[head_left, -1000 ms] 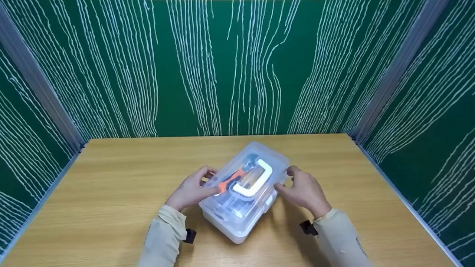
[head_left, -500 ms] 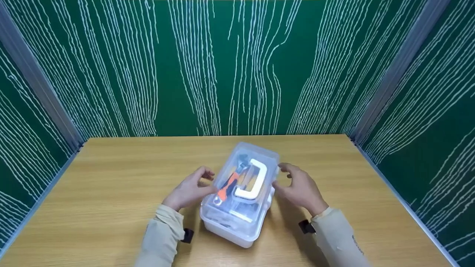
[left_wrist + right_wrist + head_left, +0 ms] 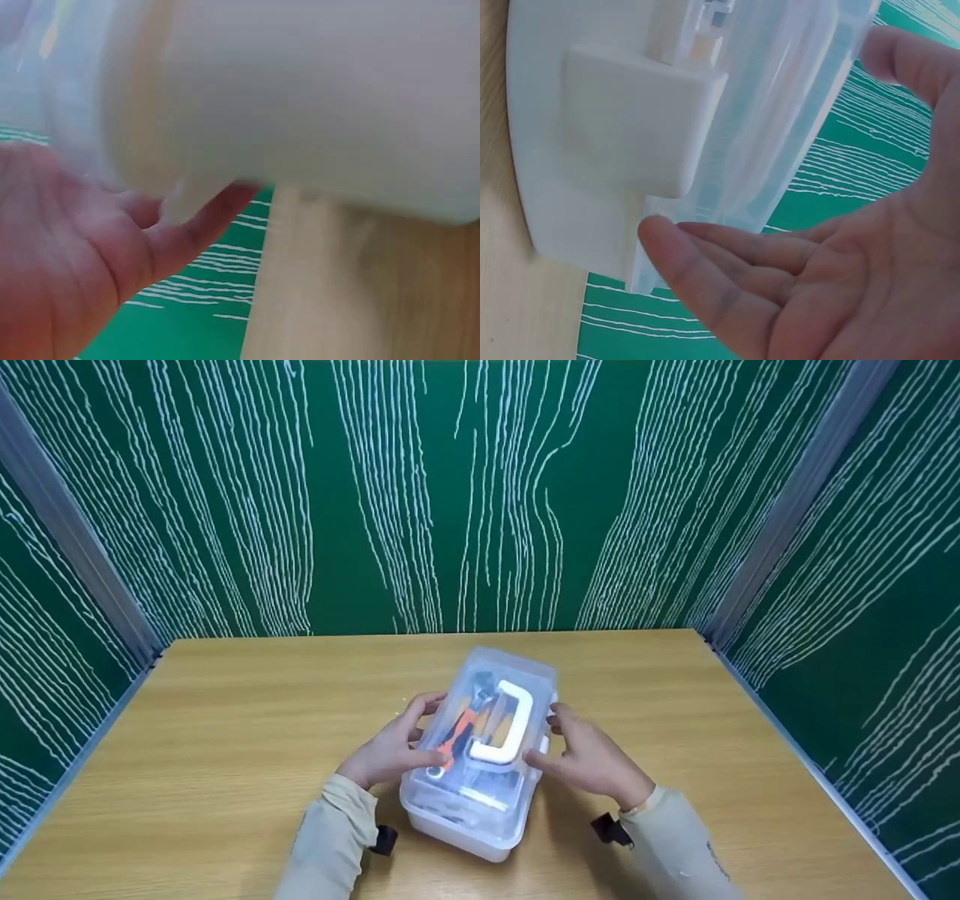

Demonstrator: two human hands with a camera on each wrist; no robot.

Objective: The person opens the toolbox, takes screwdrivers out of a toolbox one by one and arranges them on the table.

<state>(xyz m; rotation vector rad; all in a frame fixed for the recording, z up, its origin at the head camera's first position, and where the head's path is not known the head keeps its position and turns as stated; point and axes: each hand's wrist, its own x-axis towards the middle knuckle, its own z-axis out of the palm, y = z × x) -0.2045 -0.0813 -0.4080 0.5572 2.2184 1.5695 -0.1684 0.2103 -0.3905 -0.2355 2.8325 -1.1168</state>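
A clear-lidded plastic toolbox (image 3: 480, 802) with a white handle (image 3: 517, 727) stands on the table, turned slightly askew. An adjustable wrench with an orange grip (image 3: 459, 733) shows through its lid. My left hand (image 3: 390, 746) holds the box's left side, thumb over the lid's edge; in the left wrist view its fingers reach along the wall below the rim, with the tips partly hidden. On the other side is my right hand (image 3: 589, 754), thumb at the lid's edge. In the right wrist view its loosely bent fingers (image 3: 712, 292) lie beside a white latch (image 3: 641, 120).
The wooden table (image 3: 262, 735) carries the box near its front middle. Green panels with white wavy lines (image 3: 352, 495) stand at the back and both sides, joined by grey corner posts (image 3: 802, 502). Each wrist wears a small black device (image 3: 384, 840).
The box has turned so its far end swung left and its near end right. My right hand has moved left with it. My left hand has closed in on the box's side.
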